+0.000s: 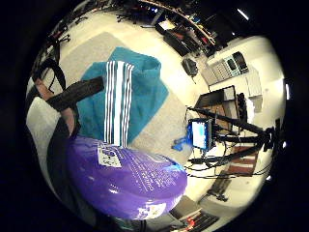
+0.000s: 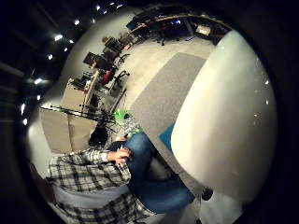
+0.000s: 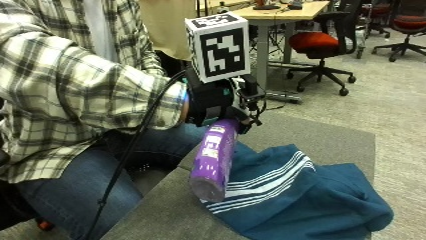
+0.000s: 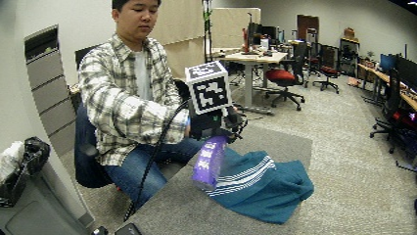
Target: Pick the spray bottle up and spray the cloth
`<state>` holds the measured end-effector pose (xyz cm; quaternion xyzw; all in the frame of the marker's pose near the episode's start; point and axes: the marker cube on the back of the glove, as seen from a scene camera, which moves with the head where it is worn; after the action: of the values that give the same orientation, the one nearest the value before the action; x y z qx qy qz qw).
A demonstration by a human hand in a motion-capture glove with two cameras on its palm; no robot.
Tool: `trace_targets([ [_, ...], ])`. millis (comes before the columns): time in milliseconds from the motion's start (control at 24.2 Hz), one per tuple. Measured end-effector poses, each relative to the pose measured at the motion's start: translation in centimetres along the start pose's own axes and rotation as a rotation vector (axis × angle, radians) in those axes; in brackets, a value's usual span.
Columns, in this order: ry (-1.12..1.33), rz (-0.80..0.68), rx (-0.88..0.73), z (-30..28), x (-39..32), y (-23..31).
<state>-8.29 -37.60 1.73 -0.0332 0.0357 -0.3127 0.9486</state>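
1. Gripping the bottle [image 3: 214,160] near its top, the right hand [image 3: 216,102] has its fingers curled round it and holds it lifted, body hanging down, clear of the table [image 3: 166,210]
2. Bottle: purple with a white label, its lower end just above the cloth's [image 3: 306,195] near edge
3. Cloth: teal with white stripes, lying crumpled on the grey table
4. Little finger side palm view: bottle [image 1: 125,176] close to the palm, cloth [image 1: 123,99] beyond it
5. Thumb side palm view: a white rounded surface fills much of the picture
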Motion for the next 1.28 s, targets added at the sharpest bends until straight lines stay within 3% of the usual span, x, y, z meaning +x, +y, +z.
trace_targets([
  [702,0.262,-0.115,-0.196,4.6,-2.8,-0.4],
  [1281,0.199,-0.068,-0.130,3.2,-2.7,-1.9],
])
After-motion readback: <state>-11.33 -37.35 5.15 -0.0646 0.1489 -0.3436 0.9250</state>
